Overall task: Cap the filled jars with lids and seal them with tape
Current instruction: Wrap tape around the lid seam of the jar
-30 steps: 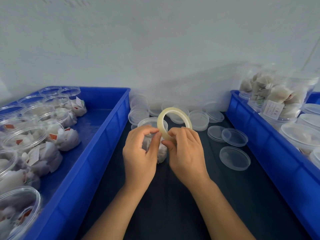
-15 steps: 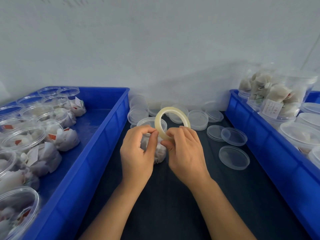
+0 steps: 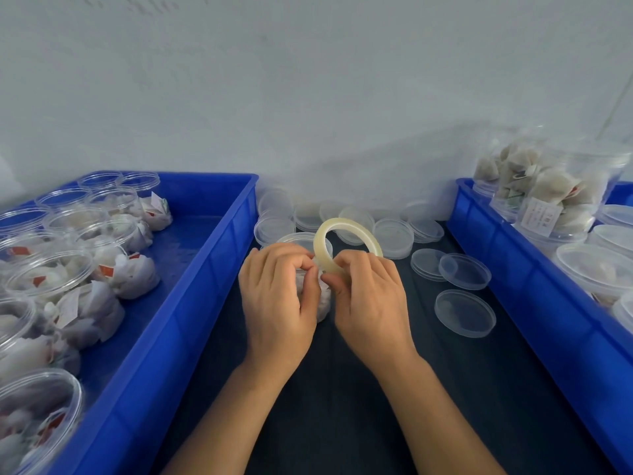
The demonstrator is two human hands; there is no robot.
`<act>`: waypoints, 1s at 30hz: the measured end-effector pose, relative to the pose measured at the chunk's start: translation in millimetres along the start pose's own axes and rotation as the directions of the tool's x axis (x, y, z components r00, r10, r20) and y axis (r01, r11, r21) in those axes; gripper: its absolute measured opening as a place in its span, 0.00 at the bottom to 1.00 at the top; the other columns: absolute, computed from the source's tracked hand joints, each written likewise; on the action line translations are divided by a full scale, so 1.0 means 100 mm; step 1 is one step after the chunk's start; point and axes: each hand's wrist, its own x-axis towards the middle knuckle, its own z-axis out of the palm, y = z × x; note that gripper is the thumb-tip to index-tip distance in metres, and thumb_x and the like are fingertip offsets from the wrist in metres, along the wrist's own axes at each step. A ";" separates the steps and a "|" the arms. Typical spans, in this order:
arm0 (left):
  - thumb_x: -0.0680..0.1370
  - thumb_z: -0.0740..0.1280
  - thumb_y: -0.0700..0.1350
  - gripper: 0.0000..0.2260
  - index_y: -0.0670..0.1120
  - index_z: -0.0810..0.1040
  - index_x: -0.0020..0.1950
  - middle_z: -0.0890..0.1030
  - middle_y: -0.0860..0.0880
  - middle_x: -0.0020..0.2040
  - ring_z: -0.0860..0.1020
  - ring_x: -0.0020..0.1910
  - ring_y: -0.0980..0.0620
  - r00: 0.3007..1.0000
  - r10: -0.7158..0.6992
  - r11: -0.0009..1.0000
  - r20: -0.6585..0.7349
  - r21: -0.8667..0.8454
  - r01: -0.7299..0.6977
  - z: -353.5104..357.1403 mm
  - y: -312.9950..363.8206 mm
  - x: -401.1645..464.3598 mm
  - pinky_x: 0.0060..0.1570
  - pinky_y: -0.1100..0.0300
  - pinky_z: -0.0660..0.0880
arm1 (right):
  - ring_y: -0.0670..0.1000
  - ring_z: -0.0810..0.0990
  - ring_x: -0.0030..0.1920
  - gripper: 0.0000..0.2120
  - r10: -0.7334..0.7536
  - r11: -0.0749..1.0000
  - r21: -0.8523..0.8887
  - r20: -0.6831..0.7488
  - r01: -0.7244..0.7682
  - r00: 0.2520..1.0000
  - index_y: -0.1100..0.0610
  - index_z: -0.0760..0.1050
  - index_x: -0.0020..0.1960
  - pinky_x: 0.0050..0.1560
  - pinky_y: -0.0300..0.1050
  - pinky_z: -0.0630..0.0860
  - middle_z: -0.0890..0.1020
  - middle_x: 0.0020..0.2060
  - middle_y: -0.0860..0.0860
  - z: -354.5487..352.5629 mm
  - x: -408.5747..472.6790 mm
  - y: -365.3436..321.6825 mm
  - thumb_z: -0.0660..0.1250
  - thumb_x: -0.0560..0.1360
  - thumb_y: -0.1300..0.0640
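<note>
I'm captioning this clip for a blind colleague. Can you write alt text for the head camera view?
Two bare hands hold a tape roll over a filled clear jar on a dark table, the left hand picking at the tape. Blue bins of jars flank them; loose lids lie behind.

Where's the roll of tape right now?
The tape roll is centre frame, held upright by both hands, right hand and left hand, above the jar between the blue trays.

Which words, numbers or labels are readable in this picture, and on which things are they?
No text can be read.
White label on the filled jar in the right bin: printed lines, too blurred.
Paper tags on the bags in the left bin's jars: too small.
Tape roll: no print visible.
</note>
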 end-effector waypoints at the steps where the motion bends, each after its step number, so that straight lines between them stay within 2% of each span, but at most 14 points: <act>1: 0.84 0.67 0.45 0.08 0.40 0.81 0.52 0.83 0.47 0.56 0.80 0.58 0.47 1.000 0.007 1.000 -0.010 0.013 -0.007 0.00 0.00 0.00 0.61 0.45 0.75 | 0.47 0.71 0.43 0.14 -0.006 1.000 0.004 -0.004 0.006 1.000 0.58 0.77 0.51 0.50 0.43 0.71 0.81 0.41 0.48 0.00 0.00 0.00 0.61 0.83 0.48; 4: 0.84 0.66 0.47 0.10 0.41 0.80 0.56 0.82 0.47 0.60 0.78 0.62 0.48 0.998 -0.064 0.997 -0.018 -0.044 0.064 -0.01 0.02 0.00 0.63 0.48 0.76 | 0.47 0.71 0.44 0.13 -0.042 0.999 0.020 -0.010 0.043 0.999 0.58 0.77 0.52 0.51 0.43 0.70 0.81 0.42 0.49 -0.01 0.01 -0.01 0.62 0.83 0.49; 6: 0.84 0.66 0.49 0.14 0.41 0.78 0.63 0.80 0.48 0.63 0.78 0.64 0.49 0.991 -0.136 0.985 -0.014 -0.104 0.134 -0.03 0.03 0.00 0.64 0.52 0.76 | 0.47 0.71 0.44 0.12 -0.051 0.998 0.032 -0.018 0.051 0.999 0.58 0.76 0.53 0.52 0.42 0.69 0.81 0.42 0.49 -0.01 0.01 -0.01 0.62 0.83 0.49; 8: 0.84 0.67 0.50 0.17 0.41 0.78 0.67 0.80 0.48 0.64 0.77 0.65 0.49 0.991 -0.135 0.985 -0.003 -0.110 0.134 -0.05 0.04 0.01 0.65 0.55 0.75 | 0.47 0.70 0.44 0.10 -0.063 0.997 0.035 -0.031 0.064 0.998 0.58 0.75 0.53 0.52 0.42 0.68 0.81 0.42 0.49 -0.02 0.02 -0.01 0.63 0.83 0.51; 12: 0.84 0.71 0.46 0.11 0.39 0.84 0.60 0.83 0.46 0.60 0.78 0.62 0.48 0.999 -0.002 0.999 -0.033 -0.048 0.001 -0.03 0.00 0.00 0.63 0.50 0.76 | 0.48 0.70 0.44 0.08 -0.119 0.993 0.014 -0.065 0.121 0.991 0.58 0.74 0.53 0.51 0.43 0.69 0.81 0.41 0.50 -0.02 0.04 0.00 0.64 0.82 0.53; 16: 0.82 0.74 0.43 0.06 0.40 0.85 0.53 0.84 0.48 0.53 0.80 0.55 0.48 0.997 0.025 1.000 -0.073 -0.009 -0.026 -0.02 -0.04 -0.02 0.55 0.44 0.77 | 0.48 0.70 0.44 0.11 -0.128 0.992 -0.006 -0.062 0.128 0.990 0.59 0.76 0.51 0.51 0.45 0.70 0.80 0.39 0.50 -0.03 0.04 0.00 0.63 0.83 0.51; 22: 0.82 0.73 0.44 0.06 0.41 0.84 0.48 0.83 0.50 0.49 0.78 0.52 0.50 0.994 0.036 0.999 -0.103 0.018 -0.034 0.01 -0.05 -0.04 0.52 0.45 0.77 | 0.52 0.76 0.39 0.13 -0.103 0.993 -0.072 -0.066 0.098 0.992 0.59 0.78 0.51 0.49 0.45 0.72 0.80 0.38 0.49 -0.03 0.04 -0.01 0.63 0.83 0.50; 27: 0.82 0.74 0.44 0.05 0.44 0.84 0.48 0.84 0.52 0.49 0.79 0.53 0.50 0.994 0.072 0.997 -0.078 0.042 -0.068 0.05 -0.01 -0.07 0.56 0.49 0.75 | 0.53 0.76 0.35 0.14 -0.056 0.990 -0.131 -0.098 0.043 0.994 0.60 0.80 0.54 0.46 0.49 0.74 0.78 0.34 0.48 -0.05 0.07 0.02 0.62 0.84 0.50; 30: 0.82 0.74 0.44 0.05 0.44 0.84 0.48 0.84 0.53 0.49 0.78 0.53 0.51 0.996 0.040 0.999 -0.075 0.040 -0.037 0.06 0.02 -0.08 0.56 0.50 0.74 | 0.53 0.74 0.33 0.12 -0.070 0.983 -0.178 -0.089 0.054 0.994 0.58 0.80 0.55 0.43 0.50 0.75 0.75 0.31 0.47 -0.08 0.08 0.03 0.63 0.85 0.51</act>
